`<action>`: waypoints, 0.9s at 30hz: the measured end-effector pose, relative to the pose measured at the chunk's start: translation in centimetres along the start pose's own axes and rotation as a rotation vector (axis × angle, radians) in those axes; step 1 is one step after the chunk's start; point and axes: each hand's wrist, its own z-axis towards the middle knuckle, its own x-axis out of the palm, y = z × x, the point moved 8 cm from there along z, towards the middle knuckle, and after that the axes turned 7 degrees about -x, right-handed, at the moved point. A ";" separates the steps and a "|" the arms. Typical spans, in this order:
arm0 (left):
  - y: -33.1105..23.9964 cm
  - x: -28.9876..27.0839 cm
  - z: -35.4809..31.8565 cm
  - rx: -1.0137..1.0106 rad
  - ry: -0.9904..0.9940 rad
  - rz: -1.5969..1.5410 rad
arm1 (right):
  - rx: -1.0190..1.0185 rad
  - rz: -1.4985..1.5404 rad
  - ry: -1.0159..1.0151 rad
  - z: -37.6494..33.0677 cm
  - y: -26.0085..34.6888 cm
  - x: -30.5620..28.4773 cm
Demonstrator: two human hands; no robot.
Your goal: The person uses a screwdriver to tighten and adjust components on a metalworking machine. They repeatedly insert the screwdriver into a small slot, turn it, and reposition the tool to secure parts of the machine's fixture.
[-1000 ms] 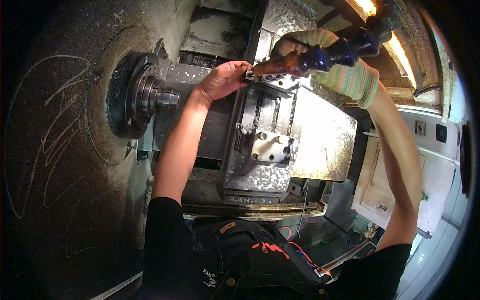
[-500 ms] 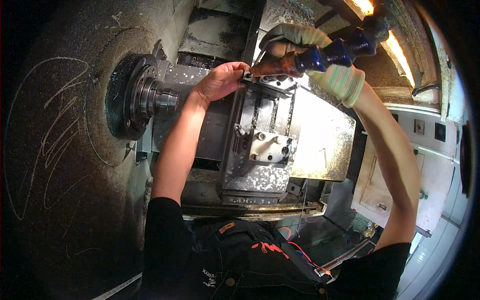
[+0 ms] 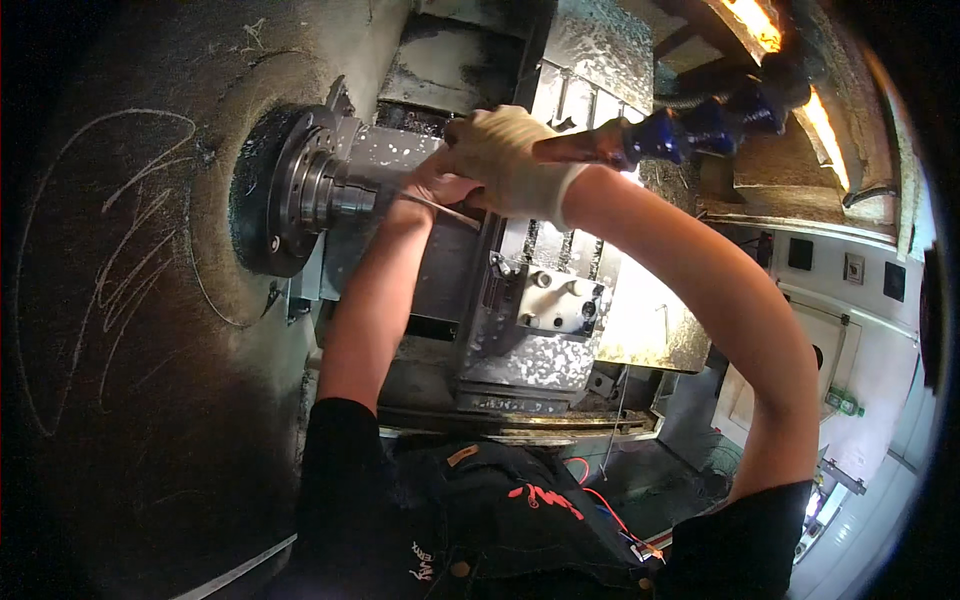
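Observation:
My bare left hand (image 3: 440, 186) and my gloved right hand (image 3: 512, 160) meet above the machine bed, between the spindle and the slotted carriage. The right hand, in a pale knitted glove, lies over the left one's fingers and hides most of them. Both hands look closed; whatever is between them is hidden. A thin, light-coloured rod (image 3: 455, 214) sticks out below the hands, slanting past my left wrist. Left of them is the round spindle nose (image 3: 352, 199) on its dark flange (image 3: 290, 205). The slotted metal carriage (image 3: 525, 360) stands to their right and below.
A blue segmented coolant hose (image 3: 655, 138) with a brownish nozzle reaches in from the upper right, close above my right wrist. On the carriage sits a pale block (image 3: 557, 300) with round holes. A bright metal cover (image 3: 655, 335) lies beside it. White cabinets stand at the far right.
My right hand has come left and down from behind the hose onto my left hand. The left hand has left the carriage's far end. The thin rod now shows, and the view has shifted slightly.

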 end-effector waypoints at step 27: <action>-0.5 3.8 -1.1 -0.308 0.219 -0.774 | -0.354 -0.047 0.022 1.4 6.5 -4.4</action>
